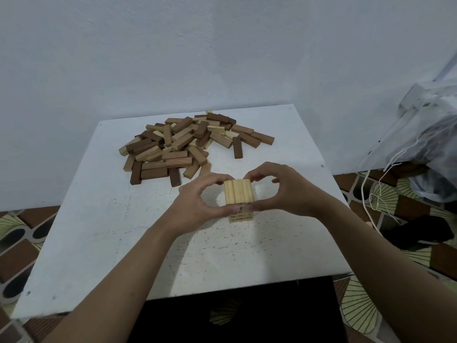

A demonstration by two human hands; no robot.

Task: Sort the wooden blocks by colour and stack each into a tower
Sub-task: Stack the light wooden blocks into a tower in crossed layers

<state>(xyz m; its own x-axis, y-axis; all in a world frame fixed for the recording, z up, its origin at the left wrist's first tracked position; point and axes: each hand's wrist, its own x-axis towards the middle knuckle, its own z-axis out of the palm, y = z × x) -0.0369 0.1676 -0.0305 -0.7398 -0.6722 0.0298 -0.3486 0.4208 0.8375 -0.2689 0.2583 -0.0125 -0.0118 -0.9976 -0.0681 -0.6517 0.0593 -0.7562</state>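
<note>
**Left hand and right hand closed round one pale tower**

On the white surface one mixed pile, too tangled to be counted, was seen behind the mid-surface tower. Light, stiff, smooth blocks, seemingly three across its top, were judged best pinched by the sides, as was done by both hands' curled fingers.

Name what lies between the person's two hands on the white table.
In the head view, the pale block tower stands between the left hand and right hand.
</note>
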